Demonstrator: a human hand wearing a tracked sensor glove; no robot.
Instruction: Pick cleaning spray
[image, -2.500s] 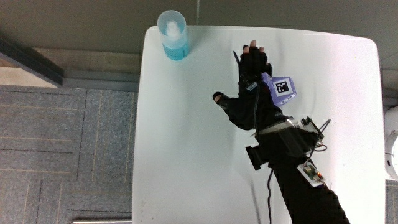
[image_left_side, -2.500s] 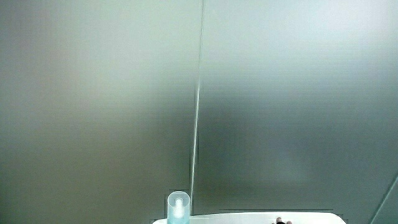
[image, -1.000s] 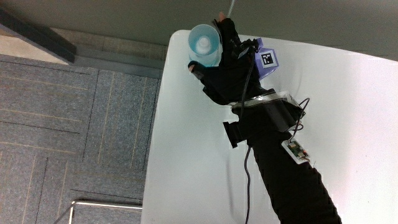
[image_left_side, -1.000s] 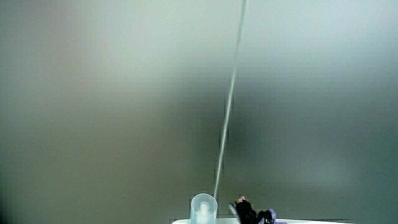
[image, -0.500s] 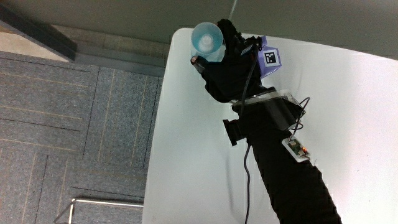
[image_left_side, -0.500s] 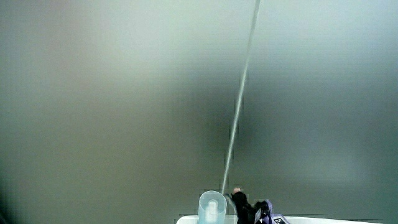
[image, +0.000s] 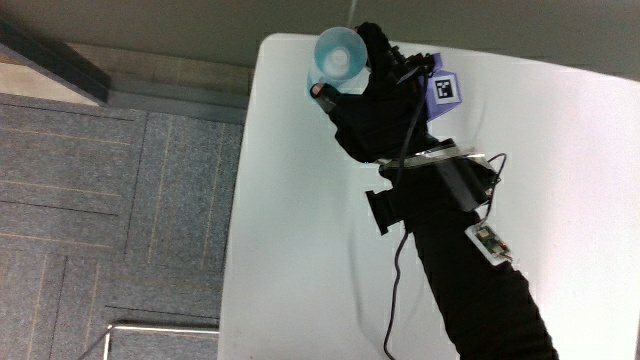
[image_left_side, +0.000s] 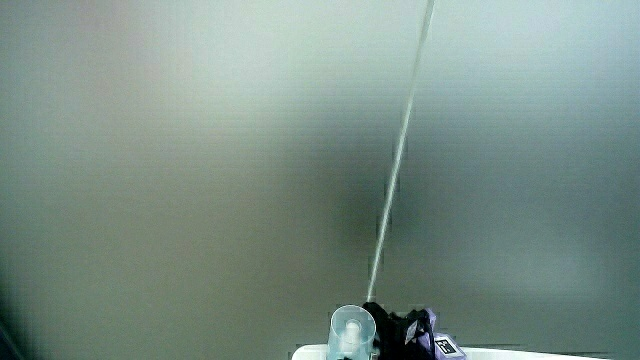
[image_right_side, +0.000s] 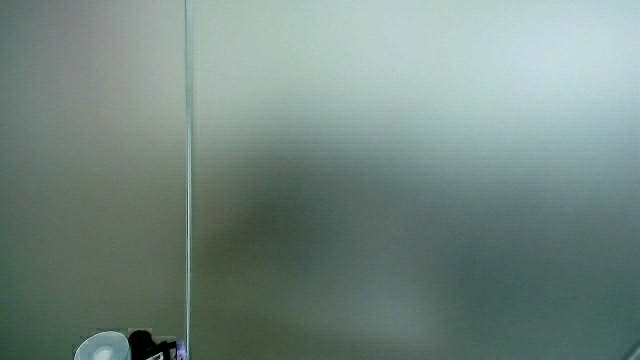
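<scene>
Gripping the cleaning spray (image: 334, 58) at the white table's (image: 300, 220) corner, the gloved hand (image: 372, 105) keeps its grip wrapped around the pale blue bottle; open tabletop lies nearer the person. Both side views show mostly pale wall.

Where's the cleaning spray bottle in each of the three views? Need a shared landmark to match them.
Main view: cleaning spray bottle at the table's corner, in the grip of the hand.
Side view: its pale cap shows low, beside the hand.
Side view: only the cap shows, at the picture's edge, beside the hand.
Shared landmark: the patterned cube on the glove, also at.
</scene>
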